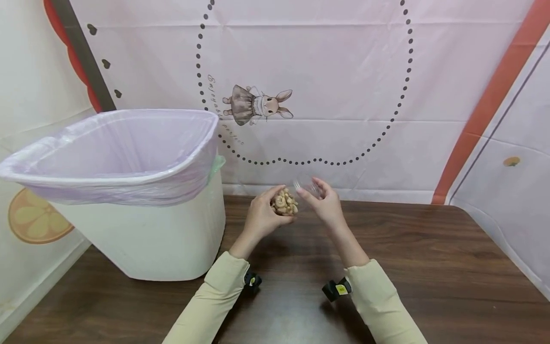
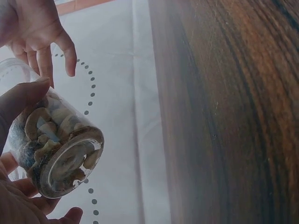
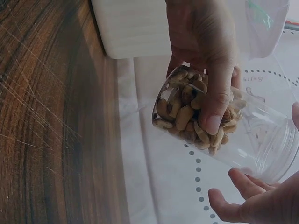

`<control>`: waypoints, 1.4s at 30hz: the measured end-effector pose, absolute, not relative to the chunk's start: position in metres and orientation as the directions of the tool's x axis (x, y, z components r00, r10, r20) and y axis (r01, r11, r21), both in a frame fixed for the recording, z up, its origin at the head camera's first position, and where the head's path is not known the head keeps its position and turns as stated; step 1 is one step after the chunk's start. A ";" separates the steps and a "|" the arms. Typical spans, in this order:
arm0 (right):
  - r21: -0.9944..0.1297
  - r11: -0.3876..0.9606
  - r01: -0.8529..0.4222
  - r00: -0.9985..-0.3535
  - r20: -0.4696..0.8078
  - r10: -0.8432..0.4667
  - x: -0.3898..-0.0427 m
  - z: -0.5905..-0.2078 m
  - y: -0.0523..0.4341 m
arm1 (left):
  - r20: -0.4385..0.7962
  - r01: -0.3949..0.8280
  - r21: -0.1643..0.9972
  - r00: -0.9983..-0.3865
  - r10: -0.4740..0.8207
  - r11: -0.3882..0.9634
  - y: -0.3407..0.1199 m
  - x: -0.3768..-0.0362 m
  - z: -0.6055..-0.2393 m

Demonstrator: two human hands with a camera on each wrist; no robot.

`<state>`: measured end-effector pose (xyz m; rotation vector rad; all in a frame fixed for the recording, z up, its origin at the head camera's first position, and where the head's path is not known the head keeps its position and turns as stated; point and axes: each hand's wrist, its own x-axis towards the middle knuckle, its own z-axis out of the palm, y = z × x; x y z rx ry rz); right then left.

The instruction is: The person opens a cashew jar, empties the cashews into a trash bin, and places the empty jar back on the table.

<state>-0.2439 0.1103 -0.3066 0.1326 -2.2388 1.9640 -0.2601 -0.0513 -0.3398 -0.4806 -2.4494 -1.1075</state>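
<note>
The left hand [image 1: 262,217] is gripping a clear jar [image 3: 219,128] of cashews at frame centre; the right hand [image 1: 325,203] is cupping its mouth, fingers loose. Smooth plastic, light, likely slippery: hold mid-body.

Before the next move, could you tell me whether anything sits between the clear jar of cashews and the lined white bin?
Nothing visible does: the clear plastic jar of cashews, held by the left hand, faces only bare tabletop up to the white bin.

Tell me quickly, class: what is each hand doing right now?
Left hand: fingers curled round the clear jar of cashews, holding it.
Right hand: at the jar's open end, fingers relaxed and spread, gripping nothing that shows.
</note>
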 end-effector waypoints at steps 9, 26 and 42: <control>-0.968 0.191 -0.161 -0.978 0.183 0.101 -0.243 -0.305 0.108 | 0.552 0.490 0.525 -0.818 0.159 0.696 -0.050 -0.259 -0.340; -0.960 0.002 -0.281 -0.936 0.274 0.223 -0.237 -0.306 0.106 | 0.653 0.585 0.479 -0.736 0.180 0.654 -0.049 -0.255 -0.335; -0.941 0.040 -0.337 -0.931 0.339 0.136 -0.230 -0.298 0.111 | 0.603 0.600 0.568 -0.769 0.212 0.564 -0.050 -0.254 -0.333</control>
